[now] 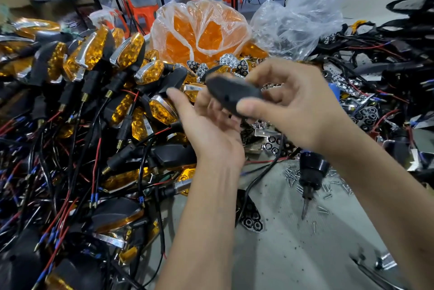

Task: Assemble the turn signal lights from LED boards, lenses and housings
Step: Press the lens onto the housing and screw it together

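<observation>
Housing [231,95]: 1, black, held above the bench centre, back side up. Right hand [298,106]: fingers clamped round it. Left hand [206,125]: fingers apart beneath, cupping. Advice: support underneath, turn cavity upward, seat parts squarely.

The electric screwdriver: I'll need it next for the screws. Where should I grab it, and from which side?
Take the electric screwdriver by its thick black barrel, from above on the right. It lies among the loose screws, bit toward you, with the right hand nearest.
</observation>
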Motion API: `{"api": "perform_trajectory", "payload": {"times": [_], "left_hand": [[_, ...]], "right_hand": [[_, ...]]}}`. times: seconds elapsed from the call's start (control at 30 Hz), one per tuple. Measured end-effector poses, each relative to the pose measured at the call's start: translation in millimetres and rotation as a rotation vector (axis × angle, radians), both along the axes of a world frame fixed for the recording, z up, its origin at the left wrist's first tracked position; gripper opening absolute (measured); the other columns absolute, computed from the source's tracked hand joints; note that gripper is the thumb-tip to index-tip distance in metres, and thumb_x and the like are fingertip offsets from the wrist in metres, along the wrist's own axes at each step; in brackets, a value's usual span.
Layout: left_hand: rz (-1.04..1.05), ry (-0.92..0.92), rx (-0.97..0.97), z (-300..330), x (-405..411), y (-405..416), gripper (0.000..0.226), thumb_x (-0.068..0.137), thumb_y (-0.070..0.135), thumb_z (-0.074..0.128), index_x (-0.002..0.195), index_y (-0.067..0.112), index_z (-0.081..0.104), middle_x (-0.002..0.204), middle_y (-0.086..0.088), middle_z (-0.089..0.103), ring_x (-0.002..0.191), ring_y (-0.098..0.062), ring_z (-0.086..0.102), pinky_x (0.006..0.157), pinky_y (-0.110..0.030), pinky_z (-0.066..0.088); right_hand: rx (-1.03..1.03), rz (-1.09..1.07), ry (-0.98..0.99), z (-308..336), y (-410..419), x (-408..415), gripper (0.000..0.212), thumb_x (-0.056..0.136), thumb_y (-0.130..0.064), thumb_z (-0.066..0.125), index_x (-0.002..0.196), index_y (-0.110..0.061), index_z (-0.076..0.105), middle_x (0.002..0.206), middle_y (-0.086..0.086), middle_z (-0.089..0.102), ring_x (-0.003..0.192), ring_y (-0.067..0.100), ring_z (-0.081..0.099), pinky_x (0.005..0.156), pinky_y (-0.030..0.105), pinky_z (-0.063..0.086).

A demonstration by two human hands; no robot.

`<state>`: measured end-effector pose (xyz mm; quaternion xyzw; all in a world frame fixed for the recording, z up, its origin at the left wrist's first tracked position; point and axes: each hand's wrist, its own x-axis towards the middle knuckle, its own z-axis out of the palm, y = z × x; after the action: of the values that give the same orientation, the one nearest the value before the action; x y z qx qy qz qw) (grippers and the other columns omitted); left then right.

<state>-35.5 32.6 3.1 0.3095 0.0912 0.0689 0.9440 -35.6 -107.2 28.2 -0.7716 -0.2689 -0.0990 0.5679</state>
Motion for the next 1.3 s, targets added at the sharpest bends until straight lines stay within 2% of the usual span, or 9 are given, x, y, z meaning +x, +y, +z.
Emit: {"api": "perform_trajectory", "payload": {"times": [0.17, 0.23, 0.3, 0.4, 0.53, 0.73, 0.97, 1.17, 1.3], "left_hand": [[-0.196, -0.144, 0.378, 7.5, -7.5, -15.5, 0.061, 0.088, 0.059, 0.062, 0.126, 0.012, 0.064, 0.12, -0.013, 0.074, 0.056, -0.014, 0.066, 0.05, -0.028, 0.05], [-0.199, -0.109, 0.34, 4.9, -6.7, -16.3, 0.051, 0.092, 0.047, 0.064, 0.121, 0.005, 0.067, 0.124, -0.014, 0.074, 0.085, -0.028, 0.077, 0.073, -0.041, 0.063], [-0.211, -0.022, 0.247, 3.4, -7.7, -11.9, 0.035, 0.099, 0.04, 0.058, 0.105, 0.009, 0.075, 0.12, -0.012, 0.076, 0.109, -0.034, 0.074, 0.094, -0.053, 0.058], [-0.213, 0.082, 0.048, 1.9, -1.5, 0.9, 0.029, 0.105, 0.03, 0.055, 0.094, 0.009, 0.07, 0.094, -0.005, 0.077, 0.08, -0.026, 0.077, 0.06, -0.031, 0.062], [-0.396, 0.149, 0.009, 2.3, 1.7, 4.7, 0.041, 0.106, 0.051, 0.047, 0.092, 0.013, 0.054, 0.072, 0.001, 0.056, 0.049, -0.011, 0.049, 0.038, -0.018, 0.043], [-0.383, 0.221, 0.143, -1.7, 1.8, -2.4, 0.053, 0.109, 0.052, 0.038, 0.087, 0.007, 0.055, 0.066, -0.004, 0.057, 0.045, -0.014, 0.048, 0.036, -0.019, 0.04], [-0.324, 0.154, 0.218, -8.9, 4.7, -2.6, 0.068, 0.107, 0.056, 0.044, 0.067, 0.008, 0.071, 0.068, -0.005, 0.062, 0.049, -0.017, 0.054, 0.042, -0.023, 0.045], [-0.43, 0.114, 0.14, -3.7, 3.7, 4.0, 0.051, 0.09, 0.066, 0.059, 0.08, 0.017, 0.053, 0.067, 0.001, 0.051, 0.047, -0.012, 0.042, 0.037, -0.019, 0.033], [-0.449, 0.099, 0.194, 1.1, 1.9, 0.8, 0.026, 0.098, 0.033, 0.063, 0.082, 0.018, 0.048, 0.063, 0.003, 0.048, 0.042, -0.01, 0.04, 0.033, -0.019, 0.032]], "right_hand": [[-0.017, -0.107, 0.188, 6.6, 0.6, 3.5, 0.036, 0.096, -0.044, 0.072, 0.086, -0.009, 0.069, 0.091, 0.011, 0.076, 0.062, 0.03, 0.073, 0.064, 0.056, 0.061], [-0.275, -0.177, 0.117, 3.3, -1.9, 3.9, 0.048, 0.102, -0.047, 0.062, 0.078, -0.006, 0.071, 0.079, 0.014, 0.072, 0.061, 0.03, 0.068, 0.068, 0.057, 0.06], [-0.404, -0.191, 0.159, 6.2, -9.0, 4.1, 0.056, 0.103, -0.052, 0.055, 0.074, -0.007, 0.073, 0.064, 0.011, 0.07, 0.057, 0.025, 0.07, 0.064, 0.047, 0.062], [-0.649, -0.118, 0.203, 14.8, -29.4, 5.1, 0.049, 0.097, -0.054, 0.062, 0.069, -0.015, 0.075, 0.06, -0.007, 0.071, 0.053, 0.006, 0.065, 0.055, 0.022, 0.055], [-1.18, 0.012, 0.355, 13.0, -30.4, 1.9, 0.012, 0.084, -0.039, 0.085, 0.08, -0.028, 0.08, 0.072, -0.016, 0.074, 0.073, 0.003, 0.069, 0.073, 0.027, 0.059], [-1.447, -0.01, 0.314, 9.4, -0.6, -7.1, 0.035, 0.076, -0.047, 0.089, 0.081, -0.02, 0.067, 0.083, -0.007, 0.071, 0.089, 0.02, 0.069, 0.078, 0.034, 0.061], [-1.422, 0.043, 0.308, 8.5, -3.4, -4.7, 0.013, 0.087, -0.007, 0.07, 0.082, -0.017, 0.076, 0.076, -0.006, 0.071, 0.077, 0.018, 0.066, 0.068, 0.026, 0.055], [-1.008, -0.038, 0.257, 6.3, -30.0, 11.9, 0.015, 0.099, -0.021, 0.069, 0.089, -0.031, 0.075, 0.08, -0.008, 0.075, 0.078, 0.018, 0.069, 0.073, 0.036, 0.057], [-0.624, -0.148, 0.134, 6.5, -46.0, 17.3, 0.019, 0.097, -0.022, 0.072, 0.084, -0.033, 0.08, 0.076, -0.008, 0.075, 0.078, 0.029, 0.07, 0.074, 0.044, 0.059]]}}
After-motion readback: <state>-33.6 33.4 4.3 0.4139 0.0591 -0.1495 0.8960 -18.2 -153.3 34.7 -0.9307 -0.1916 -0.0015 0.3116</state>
